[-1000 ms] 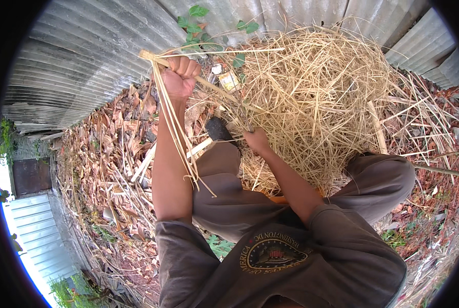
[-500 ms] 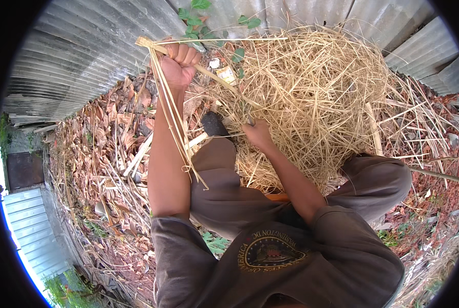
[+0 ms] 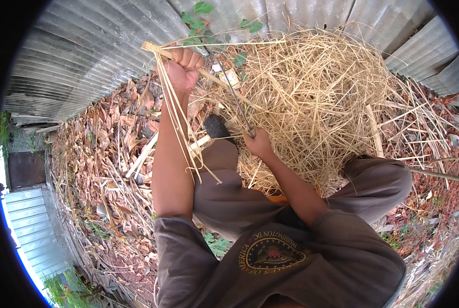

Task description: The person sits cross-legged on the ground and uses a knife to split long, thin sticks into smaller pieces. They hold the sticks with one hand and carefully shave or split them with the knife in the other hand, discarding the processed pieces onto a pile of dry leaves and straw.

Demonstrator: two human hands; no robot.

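My left hand point(image 3: 184, 69), raised at the upper left, is closed round a split bamboo stick point(image 3: 220, 83). Thin peeled strips point(image 3: 174, 118) hang from the stick's upper end over my left forearm, and one strip juts out to the right. The stick's lower end slants down toward the pile of shavings. In my right hand point(image 3: 259, 143), closed in front of my knees, is a knife point(image 3: 235, 97) with a long, thin, dark blade. Its blade points up and to the left, and crosses the stick in the view; whether they touch I cannot tell. My fingers hide most of the handle.
A big heap of pale shavings point(image 3: 322, 97) lies ahead, against a corrugated metal fence point(image 3: 311, 18). Dry leaves point(image 3: 106, 133) cover the ground at left. A black object point(image 3: 216, 126) rests by my left knee. At right are loose sticks point(image 3: 440, 176).
The knife blade has swung up and left, so its length now shows across the stick. My left hand and the stick have shifted slightly right and down; the hanging strips have swayed right.
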